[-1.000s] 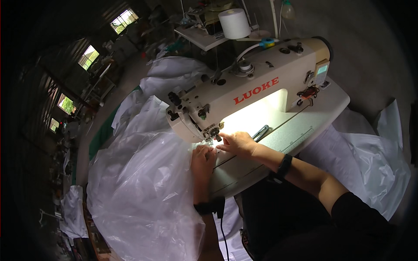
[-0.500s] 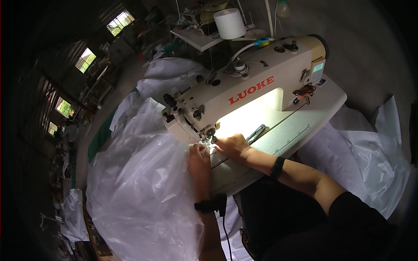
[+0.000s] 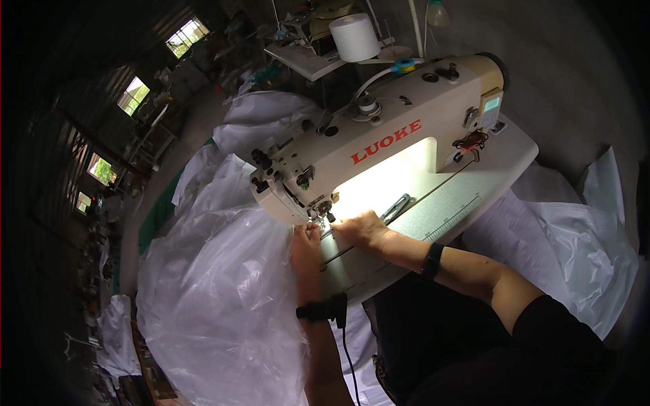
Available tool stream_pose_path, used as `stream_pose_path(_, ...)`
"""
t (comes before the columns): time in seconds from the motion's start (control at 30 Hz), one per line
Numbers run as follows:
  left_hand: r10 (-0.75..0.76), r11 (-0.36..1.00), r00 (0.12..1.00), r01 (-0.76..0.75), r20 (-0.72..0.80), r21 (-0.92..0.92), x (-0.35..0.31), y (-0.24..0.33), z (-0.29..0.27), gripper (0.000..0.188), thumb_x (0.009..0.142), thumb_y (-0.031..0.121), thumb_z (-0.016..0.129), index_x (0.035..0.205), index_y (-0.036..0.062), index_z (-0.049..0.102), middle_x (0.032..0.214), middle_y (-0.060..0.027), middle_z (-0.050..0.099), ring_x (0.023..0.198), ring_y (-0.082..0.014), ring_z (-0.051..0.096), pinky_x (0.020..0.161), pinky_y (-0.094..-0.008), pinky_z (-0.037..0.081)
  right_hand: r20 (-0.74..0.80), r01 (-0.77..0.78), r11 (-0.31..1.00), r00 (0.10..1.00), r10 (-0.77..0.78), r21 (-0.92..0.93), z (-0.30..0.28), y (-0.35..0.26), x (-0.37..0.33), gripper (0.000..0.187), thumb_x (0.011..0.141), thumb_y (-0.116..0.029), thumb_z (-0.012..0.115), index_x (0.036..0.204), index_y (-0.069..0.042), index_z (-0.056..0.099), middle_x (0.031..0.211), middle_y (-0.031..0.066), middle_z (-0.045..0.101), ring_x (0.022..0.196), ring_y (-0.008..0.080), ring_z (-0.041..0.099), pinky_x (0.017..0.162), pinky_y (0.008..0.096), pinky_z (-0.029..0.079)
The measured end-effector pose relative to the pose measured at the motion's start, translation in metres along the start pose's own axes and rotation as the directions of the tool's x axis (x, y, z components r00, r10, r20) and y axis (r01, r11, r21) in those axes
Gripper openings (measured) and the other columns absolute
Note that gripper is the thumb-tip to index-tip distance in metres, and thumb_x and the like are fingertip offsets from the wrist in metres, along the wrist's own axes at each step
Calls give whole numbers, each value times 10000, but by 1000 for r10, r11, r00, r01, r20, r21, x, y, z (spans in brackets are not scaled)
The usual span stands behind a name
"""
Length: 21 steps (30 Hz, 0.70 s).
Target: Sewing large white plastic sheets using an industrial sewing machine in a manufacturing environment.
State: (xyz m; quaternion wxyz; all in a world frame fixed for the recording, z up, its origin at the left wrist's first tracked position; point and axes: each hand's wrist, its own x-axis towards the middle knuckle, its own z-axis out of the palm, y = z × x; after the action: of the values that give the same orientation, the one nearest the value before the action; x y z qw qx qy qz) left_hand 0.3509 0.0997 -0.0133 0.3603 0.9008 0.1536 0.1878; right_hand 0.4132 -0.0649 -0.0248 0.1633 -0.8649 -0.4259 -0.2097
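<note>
A white sewing machine [image 3: 389, 145] stands in front of me, its lamp lighting the bed. At its needle and presser foot [image 3: 322, 215] both hands meet. My left hand [image 3: 306, 242] is closed just left of the foot, beside a large sheet of thin, translucent white plastic [image 3: 223, 291]. From the right, my right hand [image 3: 362, 230] reaches in, its fingers pinched together close by the needle. Whatever lies between the fingertips of either hand is too small or hidden to name. What looks like grey thread snips [image 3: 398, 207] lies on the bed behind my right hand.
A white thread cone [image 3: 355, 38] stands behind the machine, near a small shelf [image 3: 308, 62]. More white sheeting [image 3: 562, 237] hangs at the right. A black cable [image 3: 348, 362] runs down from my left wrist. Windows [image 3: 186, 37] line the dark workshop's far left.
Both hands stay at the needle, with small shifts of the fingers. My left wrist has moved slightly left. The view has shifted a little.
</note>
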Motion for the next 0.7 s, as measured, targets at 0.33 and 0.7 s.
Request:
stream_pose_path(0.33, -60, 997, 998, 61, -7, 50, 4, -2, 2, 229, 889, 222, 700, 971, 12, 661, 884, -138, 689, 811, -280, 667, 749, -396, 507, -23, -46, 997, 999, 47, 65, -3, -1, 4, 83, 831, -97, 585, 807, -104, 664, 740, 91, 698, 657, 247, 719, 527, 355, 569)
stream_pose_path(0.7, 225, 839, 974, -208, 27, 502, -33, 56, -21, 400, 908, 189, 663, 1245, -14, 592, 1355, -238, 552, 1246, -354, 552, 1038, -438, 448, 229, -128, 984, 969, 97, 126, -6, 4, 6, 194, 954, -226, 502, 1053, -197, 666, 846, 73, 717, 768, 276, 718, 634, 395, 568)
